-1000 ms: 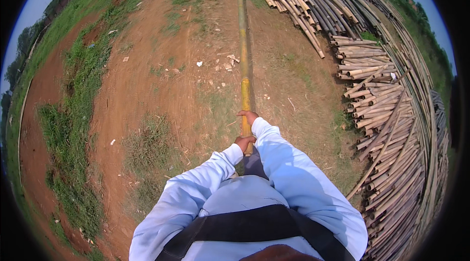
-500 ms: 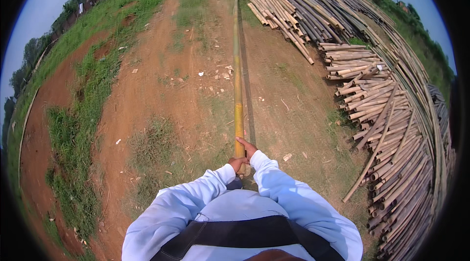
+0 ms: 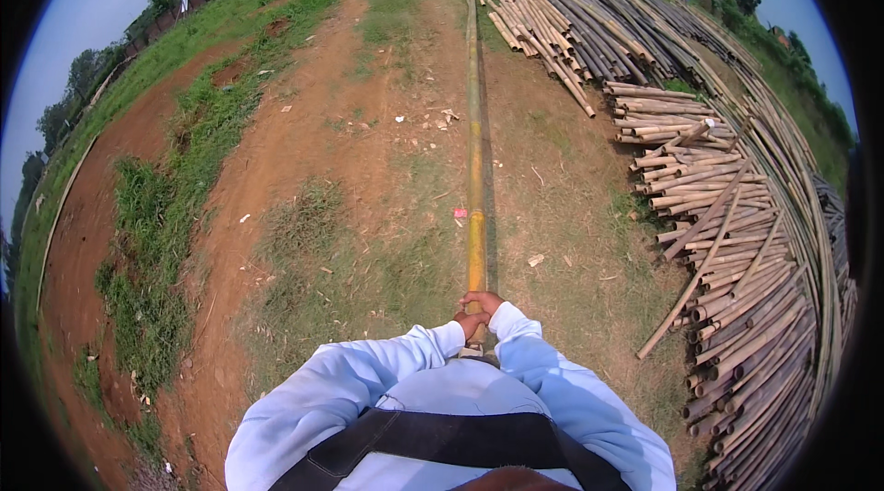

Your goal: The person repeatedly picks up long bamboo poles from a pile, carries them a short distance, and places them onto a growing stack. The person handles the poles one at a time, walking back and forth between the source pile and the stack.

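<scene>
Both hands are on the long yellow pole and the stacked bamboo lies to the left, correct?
Not quite: the head view shows the stacked bamboo to the right. The left hand and right hand are both on the long yellow pole.

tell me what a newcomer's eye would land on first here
Probably the long yellowish bamboo pole, running up the middle of the view, its near end held in the left hand and right hand. Next, perhaps, the big bamboo piles along the right side, then the pink scrap just left of the pole.
</scene>
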A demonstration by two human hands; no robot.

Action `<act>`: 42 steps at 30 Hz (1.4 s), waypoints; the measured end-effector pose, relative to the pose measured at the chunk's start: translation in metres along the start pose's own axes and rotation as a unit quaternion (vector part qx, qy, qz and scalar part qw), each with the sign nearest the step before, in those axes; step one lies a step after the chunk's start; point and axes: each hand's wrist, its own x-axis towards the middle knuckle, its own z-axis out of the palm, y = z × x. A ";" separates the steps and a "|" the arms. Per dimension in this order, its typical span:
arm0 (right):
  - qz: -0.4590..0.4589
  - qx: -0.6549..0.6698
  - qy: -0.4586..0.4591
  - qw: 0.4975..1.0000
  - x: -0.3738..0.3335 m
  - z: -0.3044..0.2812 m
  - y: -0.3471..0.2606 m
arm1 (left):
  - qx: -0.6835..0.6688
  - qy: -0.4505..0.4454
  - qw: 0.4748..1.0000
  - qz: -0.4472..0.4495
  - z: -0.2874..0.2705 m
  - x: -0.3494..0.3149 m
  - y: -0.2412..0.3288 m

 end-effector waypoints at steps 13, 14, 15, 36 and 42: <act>-0.018 -0.237 0.070 0.969 -0.155 0.132 0.170 | -0.065 -0.073 0.995 0.016 0.022 -0.186 -0.187; -0.054 -0.269 0.058 0.960 -0.170 0.149 0.178 | -0.085 -0.092 0.992 0.012 0.020 -0.203 -0.201; -0.073 -0.292 0.051 0.952 -0.185 0.166 0.185 | -0.108 -0.115 0.987 0.010 0.019 -0.220 -0.216; 0.211 -0.042 0.172 0.961 -0.504 0.340 0.367 | -0.053 -0.101 0.992 -0.054 0.128 -0.474 -0.504; 0.164 -0.077 0.125 0.975 -0.559 0.395 0.426 | -0.086 -0.119 0.988 -0.045 0.133 -0.543 -0.579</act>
